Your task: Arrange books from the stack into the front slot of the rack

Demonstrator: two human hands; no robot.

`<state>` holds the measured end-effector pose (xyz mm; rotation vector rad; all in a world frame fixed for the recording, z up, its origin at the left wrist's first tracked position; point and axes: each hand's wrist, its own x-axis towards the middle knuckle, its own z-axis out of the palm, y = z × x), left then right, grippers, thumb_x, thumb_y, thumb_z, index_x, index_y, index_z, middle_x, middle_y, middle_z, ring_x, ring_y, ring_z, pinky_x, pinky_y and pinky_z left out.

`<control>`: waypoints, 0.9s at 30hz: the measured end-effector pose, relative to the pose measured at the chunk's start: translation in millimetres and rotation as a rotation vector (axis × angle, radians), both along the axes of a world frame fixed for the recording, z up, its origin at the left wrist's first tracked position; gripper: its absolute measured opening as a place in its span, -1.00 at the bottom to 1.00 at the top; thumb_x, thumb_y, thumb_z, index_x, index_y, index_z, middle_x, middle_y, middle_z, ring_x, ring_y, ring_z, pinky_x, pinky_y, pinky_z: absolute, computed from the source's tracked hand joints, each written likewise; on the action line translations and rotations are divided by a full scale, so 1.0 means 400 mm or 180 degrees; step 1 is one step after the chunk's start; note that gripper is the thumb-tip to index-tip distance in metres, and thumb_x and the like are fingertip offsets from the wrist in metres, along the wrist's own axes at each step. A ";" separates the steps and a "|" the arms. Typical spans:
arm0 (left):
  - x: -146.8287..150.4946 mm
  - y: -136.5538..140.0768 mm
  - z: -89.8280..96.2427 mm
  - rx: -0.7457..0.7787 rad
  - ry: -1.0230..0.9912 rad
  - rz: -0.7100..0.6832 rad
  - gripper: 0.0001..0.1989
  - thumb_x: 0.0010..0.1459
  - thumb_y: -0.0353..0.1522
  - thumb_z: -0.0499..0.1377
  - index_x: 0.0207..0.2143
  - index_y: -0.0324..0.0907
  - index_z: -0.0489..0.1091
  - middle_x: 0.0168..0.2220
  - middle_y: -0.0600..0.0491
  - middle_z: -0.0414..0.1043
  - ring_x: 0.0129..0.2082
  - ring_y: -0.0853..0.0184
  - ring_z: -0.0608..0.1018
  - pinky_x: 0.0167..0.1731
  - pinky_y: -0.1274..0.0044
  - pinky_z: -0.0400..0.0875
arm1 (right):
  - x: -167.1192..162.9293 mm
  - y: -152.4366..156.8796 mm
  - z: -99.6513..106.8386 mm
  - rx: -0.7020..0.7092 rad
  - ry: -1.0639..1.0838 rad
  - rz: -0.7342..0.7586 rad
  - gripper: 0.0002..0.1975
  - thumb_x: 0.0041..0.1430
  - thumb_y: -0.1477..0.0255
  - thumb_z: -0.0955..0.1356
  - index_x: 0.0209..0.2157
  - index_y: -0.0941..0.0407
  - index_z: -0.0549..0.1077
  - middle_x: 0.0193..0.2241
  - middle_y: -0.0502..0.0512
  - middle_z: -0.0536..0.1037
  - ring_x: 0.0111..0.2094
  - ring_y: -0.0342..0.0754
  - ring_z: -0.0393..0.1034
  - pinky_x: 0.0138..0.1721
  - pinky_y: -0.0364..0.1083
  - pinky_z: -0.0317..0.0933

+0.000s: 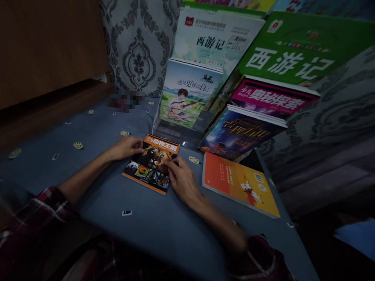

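Observation:
A small book (153,157) with an orange-and-black cover, showing a lion and a row of smaller animal pictures, lies face up on the cloth in front of me. My left hand (126,148) grips its upper left edge with curled fingers. On the opposite side, my right hand (182,179) has its fingers closed at the right edge, the fingertips over the cover near the lion's face. The book looks closed, and the undersides of my fingers are hidden.
Behind the book stands a clear rack (167,129) of upright books, including one with a guitar player (187,95), a green book (298,54) and a dark blue book (240,134). An orange-yellow book (236,181) lies at right. The blue patterned tablecloth (101,198) covers the table.

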<state>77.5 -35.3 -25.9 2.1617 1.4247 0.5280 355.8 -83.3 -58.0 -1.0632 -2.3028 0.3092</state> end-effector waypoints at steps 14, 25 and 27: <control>0.011 -0.003 -0.023 0.0481 0.0316 0.0319 -0.59 0.26 -0.23 0.15 0.12 -0.16 0.38 -0.50 0.16 0.43 -0.44 0.29 0.48 -0.36 0.52 0.27 | -0.095 0.002 0.086 0.0170 -0.0941 -0.0151 -0.73 0.33 0.54 0.31 -0.01 0.10 0.56 -0.03 0.25 0.54 0.06 0.14 0.37 0.09 0.11 0.31; 0.027 -0.013 -0.024 0.0486 0.0819 0.0471 -0.57 0.33 -0.28 0.08 0.19 -0.19 0.42 -0.21 -0.08 0.64 -0.20 0.12 0.64 -0.11 0.41 0.43 | -0.183 0.065 0.065 -0.0429 -0.0765 0.0046 -0.51 0.40 0.36 0.29 0.24 0.34 0.34 0.35 0.45 0.28 0.41 0.16 0.10 0.42 0.11 -0.05; 0.032 -0.017 -0.016 0.0458 0.0855 0.0455 -0.56 0.34 -0.29 0.08 0.21 -0.19 0.40 -0.17 -0.08 0.65 -0.16 0.13 0.64 -0.06 0.41 0.43 | -0.166 0.068 0.061 -0.0446 -0.0751 -0.0049 -0.50 0.39 0.35 0.30 0.25 0.35 0.33 0.34 0.47 0.28 0.41 0.17 0.09 0.43 0.11 -0.07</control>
